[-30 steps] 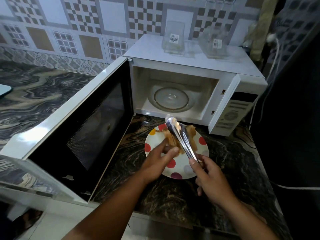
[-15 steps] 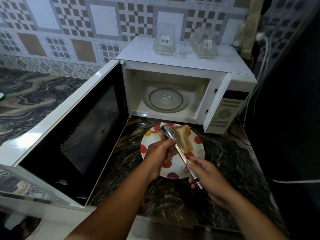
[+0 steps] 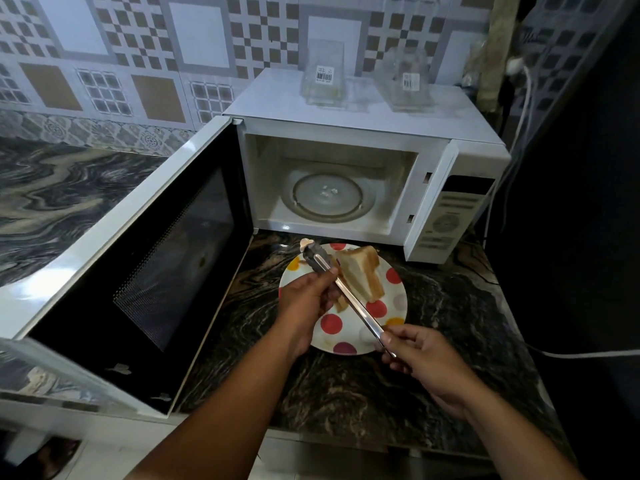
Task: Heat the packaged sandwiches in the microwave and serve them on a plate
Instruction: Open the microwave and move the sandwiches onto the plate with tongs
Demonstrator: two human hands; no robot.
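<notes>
Head view: looking down at a dark marbled counter in front of an open microwave.
Sandwiches: triangular white-bread halves lie on the far half of the plate, out of any packaging, one leaning up on its cut edge; a further piece shows under the tongs but is partly hidden.
Plate: white with red, yellow and purple dots, on the counter just in front of the microwave's open mouth.
Tongs: metal, lying diagonally over the plate, tips near the plate's far left rim, arms pressed close together.
Left hand: over the plate's left side, fingers curled round the tongs near the tip end, pinching them.
Right hand: at the plate's near right edge, thumb and fingers pinching the tongs' handle end.
Microwave: white, cavity holding only its glass turntable.
Door: swung wide to the left.
Clear containers: two with barcode stickers stand on the microwave's top, near the tiled wall.
Cables: white leads run down the right side.
</notes>
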